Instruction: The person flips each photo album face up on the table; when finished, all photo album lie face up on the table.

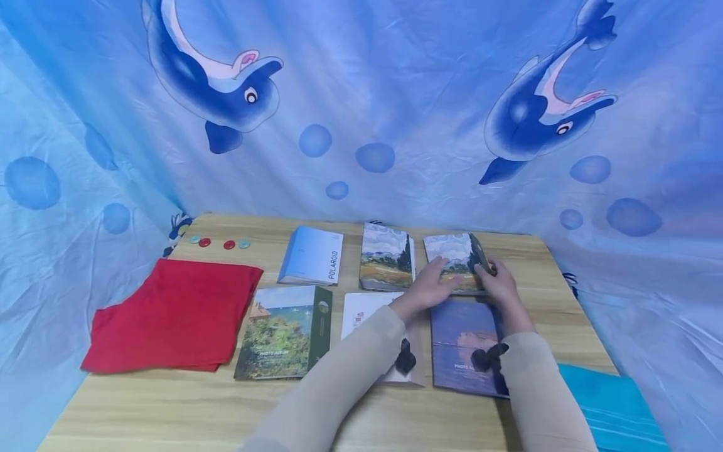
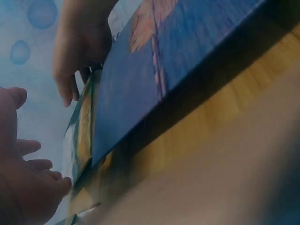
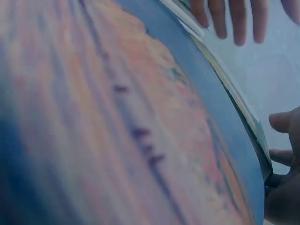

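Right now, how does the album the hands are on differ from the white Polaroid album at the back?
The landscape album has a painted field-and-sky cover; the Polaroid album is plain pale blue and white with lettering on its spine. The landscape album is touched by the left hand and gripped at its edge by the right hand; the Polaroid album lies untouched. The landscape album sits back right, the Polaroid album back left. Both rest on the wooden table.

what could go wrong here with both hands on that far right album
1. The album sits near the table's back edge; a push could slide it off toward the curtain.
2. The left hand and right hand reach over the blue album; the sleeves may drag it.
3. The neighbouring album stands close and could get bumped.
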`<state>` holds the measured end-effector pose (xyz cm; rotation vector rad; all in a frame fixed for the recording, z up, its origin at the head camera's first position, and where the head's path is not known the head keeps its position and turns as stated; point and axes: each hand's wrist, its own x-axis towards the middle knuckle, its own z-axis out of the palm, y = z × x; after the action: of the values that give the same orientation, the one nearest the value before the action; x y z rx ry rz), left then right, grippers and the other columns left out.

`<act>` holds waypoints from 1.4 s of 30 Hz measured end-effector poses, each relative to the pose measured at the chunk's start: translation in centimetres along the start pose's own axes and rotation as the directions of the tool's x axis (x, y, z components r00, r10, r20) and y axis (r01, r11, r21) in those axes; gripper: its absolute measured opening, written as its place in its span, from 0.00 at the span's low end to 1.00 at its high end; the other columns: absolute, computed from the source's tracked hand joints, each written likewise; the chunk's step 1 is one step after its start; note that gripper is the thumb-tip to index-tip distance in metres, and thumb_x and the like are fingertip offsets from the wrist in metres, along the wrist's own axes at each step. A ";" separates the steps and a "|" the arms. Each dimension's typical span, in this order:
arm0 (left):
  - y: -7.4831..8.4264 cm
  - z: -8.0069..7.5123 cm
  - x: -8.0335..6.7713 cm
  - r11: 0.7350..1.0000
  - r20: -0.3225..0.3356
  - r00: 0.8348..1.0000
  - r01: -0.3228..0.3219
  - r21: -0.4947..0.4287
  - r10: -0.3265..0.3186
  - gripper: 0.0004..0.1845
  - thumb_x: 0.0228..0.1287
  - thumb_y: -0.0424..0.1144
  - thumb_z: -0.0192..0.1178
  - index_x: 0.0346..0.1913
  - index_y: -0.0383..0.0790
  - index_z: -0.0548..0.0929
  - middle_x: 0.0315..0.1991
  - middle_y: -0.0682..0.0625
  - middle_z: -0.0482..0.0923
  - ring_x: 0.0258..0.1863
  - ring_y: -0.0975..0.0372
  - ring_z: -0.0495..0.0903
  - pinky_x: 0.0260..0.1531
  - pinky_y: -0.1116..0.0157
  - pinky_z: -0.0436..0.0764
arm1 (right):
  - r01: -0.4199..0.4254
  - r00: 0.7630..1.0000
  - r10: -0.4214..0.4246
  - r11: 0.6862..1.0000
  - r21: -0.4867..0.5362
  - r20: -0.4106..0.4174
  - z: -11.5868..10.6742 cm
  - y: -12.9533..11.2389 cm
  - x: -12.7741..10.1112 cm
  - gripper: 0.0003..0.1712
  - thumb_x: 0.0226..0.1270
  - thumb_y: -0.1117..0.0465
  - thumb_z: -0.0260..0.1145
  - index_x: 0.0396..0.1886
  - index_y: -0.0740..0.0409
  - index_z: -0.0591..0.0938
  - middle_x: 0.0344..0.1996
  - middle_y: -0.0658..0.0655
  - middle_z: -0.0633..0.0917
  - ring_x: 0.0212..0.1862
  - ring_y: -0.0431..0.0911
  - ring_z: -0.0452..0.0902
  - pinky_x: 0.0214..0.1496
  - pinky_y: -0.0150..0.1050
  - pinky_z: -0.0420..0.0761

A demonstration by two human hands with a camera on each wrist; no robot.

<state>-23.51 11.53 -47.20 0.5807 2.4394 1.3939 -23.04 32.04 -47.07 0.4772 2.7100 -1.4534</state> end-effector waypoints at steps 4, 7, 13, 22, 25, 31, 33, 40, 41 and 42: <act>0.0 0.5 0.0 0.998 0.020 0.998 0.059 0.005 -0.059 0.39 0.77 0.65 0.41 0.80 0.46 0.58 0.81 0.47 0.51 0.79 0.53 0.51 0.76 0.52 0.55 | -0.042 0.999 0.041 0.999 0.019 0.035 0.1 0.3 -0.3 0.39 0.80 0.48 0.51 0.79 0.67 0.56 0.73 0.75 0.61 0.71 0.66 0.61 0.67 0.59 0.72; -0.1 0.7 0.0 0.996 0.023 0.996 0.085 -0.006 -0.085 0.38 0.77 0.64 0.39 0.80 0.45 0.58 0.81 0.46 0.51 0.79 0.53 0.52 0.76 0.52 0.55 | -0.063 0.998 0.063 0.997 0.050 0.009 0.0 0.2 -0.5 0.38 0.80 0.46 0.51 0.77 0.67 0.60 0.71 0.73 0.65 0.69 0.64 0.64 0.66 0.56 0.74; -0.1 1.0 -0.2 0.989 0.016 0.992 0.126 -0.076 -0.125 0.35 0.78 0.61 0.42 0.80 0.48 0.59 0.81 0.47 0.51 0.79 0.52 0.52 0.76 0.49 0.55 | -0.197 0.970 0.234 0.921 0.335 -0.072 -0.5 -0.2 -0.8 0.39 0.75 0.42 0.57 0.76 0.61 0.66 0.72 0.67 0.66 0.65 0.58 0.67 0.54 0.50 0.81; -0.4 0.9 -0.2 0.961 -0.002 0.994 0.107 -0.253 -0.111 0.37 0.73 0.60 0.54 0.79 0.51 0.61 0.80 0.49 0.54 0.78 0.51 0.54 0.75 0.47 0.56 | -0.247 0.961 0.275 0.834 0.494 0.016 -1.0 -1.1 -0.4 0.38 0.76 0.45 0.58 0.77 0.59 0.64 0.63 0.59 0.73 0.58 0.48 0.71 0.60 0.45 0.77; -0.3 0.9 0.0 0.944 0.031 0.994 0.107 -0.311 -0.103 0.39 0.71 0.63 0.55 0.80 0.55 0.61 0.80 0.52 0.55 0.78 0.52 0.55 0.74 0.47 0.58 | -0.185 0.978 0.207 0.873 0.452 0.001 -1.6 -1.5 -0.7 0.36 0.79 0.46 0.54 0.76 0.64 0.65 0.66 0.64 0.72 0.64 0.53 0.69 0.62 0.43 0.76; 0.5 0.7 0.2 0.922 0.055 0.994 0.111 -0.371 -0.097 0.40 0.69 0.64 0.56 0.80 0.58 0.60 0.79 0.52 0.57 0.76 0.51 0.58 0.72 0.47 0.62 | -0.120 0.988 0.153 0.861 0.495 -0.025 -2.5 -3.3 -1.3 0.32 0.81 0.52 0.52 0.75 0.66 0.65 0.67 0.62 0.71 0.51 0.43 0.78 0.45 0.27 0.81; 1.0 0.6 0.3 0.923 0.051 0.994 0.106 -0.371 -0.093 0.39 0.69 0.64 0.56 0.79 0.59 0.61 0.79 0.52 0.58 0.76 0.52 0.59 0.72 0.48 0.63 | -0.109 0.988 0.154 0.822 0.558 -0.034 -2.6 -4.1 -1.6 0.30 0.81 0.54 0.52 0.75 0.64 0.67 0.61 0.56 0.74 0.43 0.38 0.78 0.40 0.26 0.81; 2.6 -0.1 0.1 0.912 -0.025 0.997 0.053 -0.408 -0.069 0.39 0.71 0.62 0.55 0.79 0.55 0.61 0.77 0.51 0.62 0.75 0.55 0.62 0.72 0.53 0.64 | -0.030 0.999 0.042 0.758 0.651 -0.003 -1.9 -6.1 -2.5 0.23 0.80 0.56 0.55 0.69 0.59 0.74 0.46 0.46 0.79 0.38 0.38 0.82 0.37 0.28 0.82; 2.8 -0.3 0.1 0.914 -0.044 0.997 0.035 -0.405 -0.058 0.39 0.71 0.62 0.56 0.80 0.55 0.60 0.77 0.51 0.63 0.74 0.55 0.63 0.72 0.54 0.65 | -0.017 1.000 0.017 0.767 0.642 0.005 -1.6 -6.3 -2.6 0.23 0.80 0.56 0.57 0.68 0.59 0.75 0.46 0.46 0.79 0.38 0.38 0.82 0.37 0.28 0.82; 2.8 -0.5 0.1 0.918 -0.067 0.997 0.018 -0.395 -0.048 0.39 0.71 0.62 0.56 0.80 0.55 0.59 0.76 0.51 0.63 0.74 0.55 0.64 0.71 0.55 0.66 | -0.001 1.000 -0.012 0.783 0.622 0.016 -1.4 -6.3 -2.6 0.23 0.79 0.55 0.58 0.68 0.58 0.76 0.47 0.45 0.79 0.39 0.37 0.82 0.38 0.28 0.82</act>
<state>-23.22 12.49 -44.49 0.3921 2.1149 1.8558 -22.16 29.21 -40.74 0.4566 2.1414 -2.3341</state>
